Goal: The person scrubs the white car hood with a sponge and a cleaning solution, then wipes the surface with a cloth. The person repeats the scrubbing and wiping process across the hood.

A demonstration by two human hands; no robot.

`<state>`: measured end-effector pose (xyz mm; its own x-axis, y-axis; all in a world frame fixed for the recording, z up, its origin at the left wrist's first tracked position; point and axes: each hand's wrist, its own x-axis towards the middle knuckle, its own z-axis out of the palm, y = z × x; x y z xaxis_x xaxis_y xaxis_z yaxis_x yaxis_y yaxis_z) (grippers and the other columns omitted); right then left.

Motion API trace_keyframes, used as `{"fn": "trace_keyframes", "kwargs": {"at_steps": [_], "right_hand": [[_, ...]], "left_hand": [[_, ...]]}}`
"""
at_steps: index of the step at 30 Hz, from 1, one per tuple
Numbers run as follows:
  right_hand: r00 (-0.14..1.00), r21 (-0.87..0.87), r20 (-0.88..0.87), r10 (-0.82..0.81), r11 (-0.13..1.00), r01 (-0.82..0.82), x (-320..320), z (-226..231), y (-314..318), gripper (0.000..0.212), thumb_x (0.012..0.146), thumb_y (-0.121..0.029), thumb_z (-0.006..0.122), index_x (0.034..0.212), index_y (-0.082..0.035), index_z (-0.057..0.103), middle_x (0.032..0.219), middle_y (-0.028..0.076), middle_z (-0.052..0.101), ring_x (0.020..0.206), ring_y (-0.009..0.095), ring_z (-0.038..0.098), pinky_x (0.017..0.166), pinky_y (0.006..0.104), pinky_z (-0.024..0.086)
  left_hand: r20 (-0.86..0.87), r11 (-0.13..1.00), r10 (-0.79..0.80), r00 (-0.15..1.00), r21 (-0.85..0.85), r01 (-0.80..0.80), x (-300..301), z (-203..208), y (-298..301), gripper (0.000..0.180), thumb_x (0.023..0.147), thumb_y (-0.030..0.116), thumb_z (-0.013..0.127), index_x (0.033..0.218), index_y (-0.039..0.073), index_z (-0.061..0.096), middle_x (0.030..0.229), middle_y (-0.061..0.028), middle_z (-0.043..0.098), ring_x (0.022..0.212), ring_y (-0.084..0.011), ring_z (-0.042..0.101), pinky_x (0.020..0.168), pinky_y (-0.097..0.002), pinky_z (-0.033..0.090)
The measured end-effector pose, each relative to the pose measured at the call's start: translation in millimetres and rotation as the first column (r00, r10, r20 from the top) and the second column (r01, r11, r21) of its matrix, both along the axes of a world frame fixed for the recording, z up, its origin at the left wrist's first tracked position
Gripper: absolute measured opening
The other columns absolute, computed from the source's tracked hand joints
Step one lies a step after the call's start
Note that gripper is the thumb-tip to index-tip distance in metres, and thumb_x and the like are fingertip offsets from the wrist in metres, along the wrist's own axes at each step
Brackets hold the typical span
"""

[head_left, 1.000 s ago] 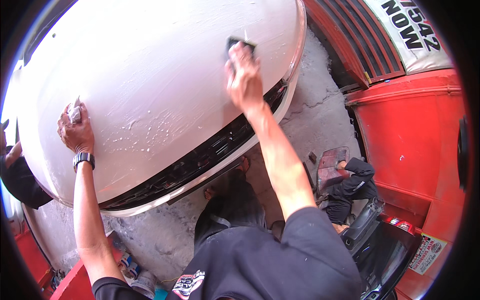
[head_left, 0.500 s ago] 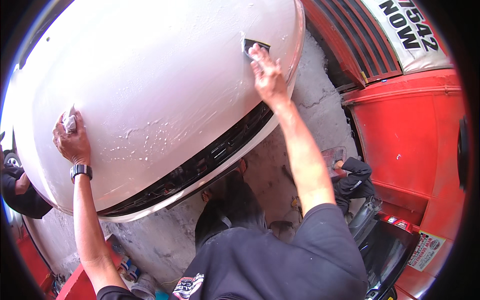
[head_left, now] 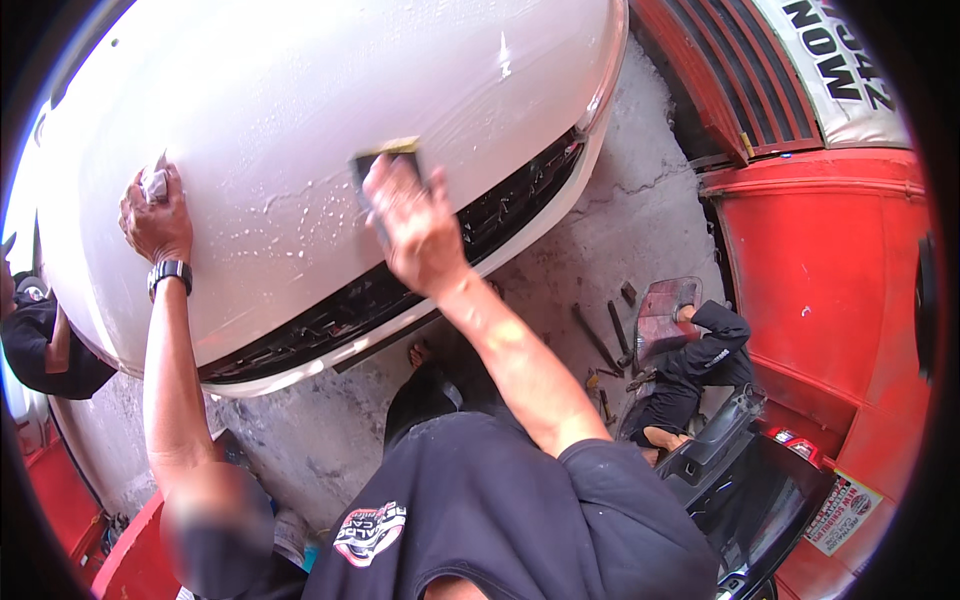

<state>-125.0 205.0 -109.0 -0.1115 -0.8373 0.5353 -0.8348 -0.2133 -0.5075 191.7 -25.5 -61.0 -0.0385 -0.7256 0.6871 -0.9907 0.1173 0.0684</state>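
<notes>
A white car hood (head_left: 290,110), wet with droplets and streaks, spreads out before me. My left hand (head_left: 155,222) rests on its left part, fingers closed around a crumpled whitish rag (head_left: 155,184). Nearer the front edge of the hood, my right hand (head_left: 415,228) presses a dark, flat sanding block (head_left: 402,152) with a yellowish edge against the paint. The fingers lie over that block and cover much of it; some motion blur softens them.
A black grille (head_left: 340,318) runs along the car's front. Another person (head_left: 700,350) crouches at right holding a reddish lamp lens (head_left: 665,310); tools (head_left: 605,335) lie on the floor beside them. A second person (head_left: 50,345) is at far left. Red wall panels (head_left: 820,260) stand right.
My right hand has swept left and nearer across the hood with the sanding block. The left hand still grips the rag at about the same spot. The view has shifted slightly.
</notes>
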Motion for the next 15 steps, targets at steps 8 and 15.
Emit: {"fn": "trace_keyframes", "kwargs": {"at_steps": [8,15], "right_hand": [[0.813,-0.058,-0.311,-0.492,0.864,0.5,-221.4,3.2,-34.1,0.04,0.107,-0.027,0.047,0.134,-0.001,0.063,0.144,0.017,0.058,0.138,0.027,0.052,0.119,0.0536,0.03],[0.99,0.004,-0.126,0.068,0.998,-0.068,42.1,-16.0,38.1,0.047,0.095,-0.016,0.055,0.14,-0.005,0.059,0.149,0.018,0.053,0.144,0.027,0.046,0.121,0.0586,0.022]], "left_hand": [[-0.04,0.999,-0.025,0.999,-0.031,0.023,-10.1,4.8,0.4,0.055,0.086,0.054,0.071,0.121,0.012,0.069,0.12,-0.0172,0.07,0.113,-0.0373,0.064,0.101,-0.0497,0.047],[0.013,0.999,0.019,1.0,-0.034,-0.019,9.8,-2.1,-1.7,0.056,0.085,0.057,0.071,0.12,0.013,0.07,0.119,-0.0156,0.071,0.112,-0.037,0.065,0.102,-0.0503,0.047]]}}
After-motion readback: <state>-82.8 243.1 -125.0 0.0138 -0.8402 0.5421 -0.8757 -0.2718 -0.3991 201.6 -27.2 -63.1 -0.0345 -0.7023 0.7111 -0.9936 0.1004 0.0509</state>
